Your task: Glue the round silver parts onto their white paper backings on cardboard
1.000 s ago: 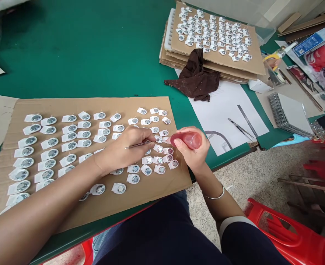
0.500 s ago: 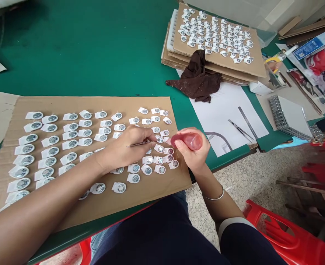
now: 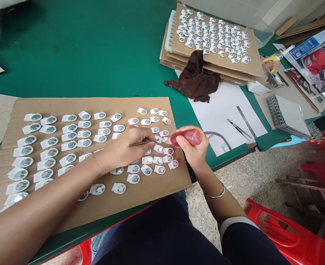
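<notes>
A large cardboard sheet [image 3: 151,184] carries rows of small white tabs, each with a round silver ring piece [image 3: 119,188] on it. My left hand [image 3: 126,145] is closed around a thin metal tool [image 3: 136,144], which looks like tweezers; its tip is hidden by the fingers. Those fingertips are at a ring piece [image 3: 159,139] on the right part of the sheet. My right hand [image 3: 194,151] grips a soft, see-through red squeeze bottle [image 3: 188,138], tilted so its pale nozzle points left at that same piece. Whether the nozzle touches the piece, I cannot tell.
Behind to the right is a stack of cardboard sheets [image 3: 176,64] with more ring pieces on top. A brown cloth [image 3: 197,79] lies against it. Tweezers [image 3: 238,129] and a steel ruler [image 3: 246,121] rest on white paper [image 3: 206,110]. A red stool [image 3: 286,235] stands at lower right.
The view has shifted very slightly. Both hands stay at the same ring piece; the red bottle has tipped a little in my right hand.
</notes>
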`<act>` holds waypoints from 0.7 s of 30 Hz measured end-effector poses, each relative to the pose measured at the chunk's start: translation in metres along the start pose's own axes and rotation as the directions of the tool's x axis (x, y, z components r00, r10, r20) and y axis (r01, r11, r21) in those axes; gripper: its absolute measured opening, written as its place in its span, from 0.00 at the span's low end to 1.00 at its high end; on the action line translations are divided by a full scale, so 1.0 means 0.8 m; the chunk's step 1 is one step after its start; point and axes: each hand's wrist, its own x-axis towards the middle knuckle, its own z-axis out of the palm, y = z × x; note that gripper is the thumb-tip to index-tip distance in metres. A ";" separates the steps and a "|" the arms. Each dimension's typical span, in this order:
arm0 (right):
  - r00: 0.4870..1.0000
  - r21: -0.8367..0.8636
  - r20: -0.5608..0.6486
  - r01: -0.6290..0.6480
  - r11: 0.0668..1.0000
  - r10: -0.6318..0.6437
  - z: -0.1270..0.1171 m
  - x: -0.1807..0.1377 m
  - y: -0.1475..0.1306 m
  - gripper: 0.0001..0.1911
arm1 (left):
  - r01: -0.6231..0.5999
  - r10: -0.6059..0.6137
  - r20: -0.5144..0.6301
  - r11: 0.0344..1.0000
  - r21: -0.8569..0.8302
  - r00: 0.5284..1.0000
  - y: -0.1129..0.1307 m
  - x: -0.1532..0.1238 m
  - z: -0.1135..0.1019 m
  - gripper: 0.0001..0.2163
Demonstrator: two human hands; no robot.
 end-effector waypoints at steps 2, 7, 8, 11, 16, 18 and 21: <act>1.000 0.011 -0.003 -0.001 1.000 0.001 0.000 0.000 0.000 0.08 | -0.004 0.004 0.000 1.000 -0.001 1.000 0.001 0.000 0.000 0.09; 1.000 0.050 0.001 -0.004 0.999 0.004 0.000 0.000 -0.001 0.08 | -0.001 0.001 -0.016 1.000 -0.011 1.000 0.002 0.001 0.000 0.08; 1.000 0.043 0.002 -0.003 0.999 0.003 0.000 0.000 -0.001 0.07 | 0.001 -0.001 -0.014 1.000 -0.015 1.000 0.002 0.001 0.000 0.08; 1.000 0.027 -0.003 0.004 1.000 -0.004 0.000 0.001 -0.002 0.07 | 0.007 -0.007 -0.001 1.000 -0.026 1.000 0.003 0.001 0.000 0.08; 1.000 0.049 0.003 0.009 0.999 -0.010 0.002 0.001 -0.003 0.08 | 0.007 -0.007 -0.006 0.999 -0.038 1.000 0.004 0.001 0.000 0.08; 1.000 0.043 0.007 0.006 0.999 -0.006 0.002 0.001 -0.003 0.08 | 0.009 -0.009 -0.015 0.999 -0.040 1.000 0.004 0.001 0.001 0.08; 1.000 0.033 0.013 0.012 0.999 -0.012 0.002 0.000 -0.003 0.08 | 0.014 -0.014 -0.022 0.999 -0.029 1.000 0.003 0.001 0.001 0.08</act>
